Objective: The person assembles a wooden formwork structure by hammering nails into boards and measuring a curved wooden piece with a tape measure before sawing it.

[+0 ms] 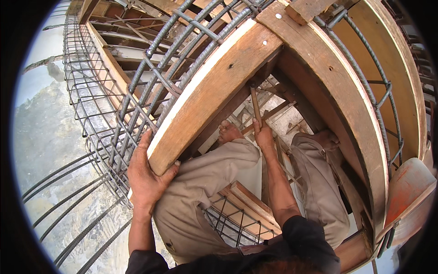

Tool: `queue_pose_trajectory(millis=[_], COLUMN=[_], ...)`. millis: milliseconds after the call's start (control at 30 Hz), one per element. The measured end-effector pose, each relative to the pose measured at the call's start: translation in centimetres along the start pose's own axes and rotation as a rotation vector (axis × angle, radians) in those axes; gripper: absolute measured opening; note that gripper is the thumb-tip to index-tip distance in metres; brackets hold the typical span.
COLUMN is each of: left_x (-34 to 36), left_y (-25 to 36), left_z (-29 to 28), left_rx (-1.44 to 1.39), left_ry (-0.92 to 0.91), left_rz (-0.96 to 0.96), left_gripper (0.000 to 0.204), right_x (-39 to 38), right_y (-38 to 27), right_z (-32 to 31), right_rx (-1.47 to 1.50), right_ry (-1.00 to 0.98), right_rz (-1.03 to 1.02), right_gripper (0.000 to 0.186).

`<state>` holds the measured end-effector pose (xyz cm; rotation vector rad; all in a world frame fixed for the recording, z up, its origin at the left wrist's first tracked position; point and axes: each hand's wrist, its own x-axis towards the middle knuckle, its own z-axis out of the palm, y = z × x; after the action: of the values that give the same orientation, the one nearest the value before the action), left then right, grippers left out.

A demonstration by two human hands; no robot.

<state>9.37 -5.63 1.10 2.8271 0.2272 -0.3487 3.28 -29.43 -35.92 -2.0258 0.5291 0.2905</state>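
Note:
My left hand (148, 180) grips the near end of a thick wooden beam (214, 86), thumb on the inner side and fingers on the outer side. My right hand (263, 135) reaches down between my legs into the gap between the wooden forms. It is closed around the wooden handle of a hammer (256, 106). The hammer's dark head lies up in the shadowed corner, where the beam meets a second wooden beam (333, 68). Whether the head touches the wood is hard to tell. Pale nail heads or spots show near that joint.
A steel rebar cage (157, 75) runs just outside the left beam, and longer bars (68, 196) stick out at the lower left. More rebar (378, 96) lines the right beam. My bare feet (229, 132) stand inside the gap above scattered timber. A reddish, paint-stained panel (408, 187) leans at right.

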Motion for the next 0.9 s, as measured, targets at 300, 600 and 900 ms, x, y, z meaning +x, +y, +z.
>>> queue_pose_trajectory(millis=[300,600,900], left_x=[-0.1,-0.3,-0.3], left_y=[0.3,0.2,-0.1], left_z=[-0.1,-0.1,0.0], left_rx=[-0.035,-0.08,-0.041], left_ry=[0.002,0.016,0.015], left_rz=[0.005,-0.011,-0.003], left_gripper=[0.093,0.094,0.093], right_x=[-0.2,-2.5,-2.6], right_y=[-0.5,-1.1,-2.4], right_z=[0.1,0.0,-0.3], right_rx=[0.225,0.113,0.221], right_ry=[0.051,0.139,0.11], right_rz=[-0.198,-0.143,-0.111], right_gripper=[0.061,0.054,0.057])
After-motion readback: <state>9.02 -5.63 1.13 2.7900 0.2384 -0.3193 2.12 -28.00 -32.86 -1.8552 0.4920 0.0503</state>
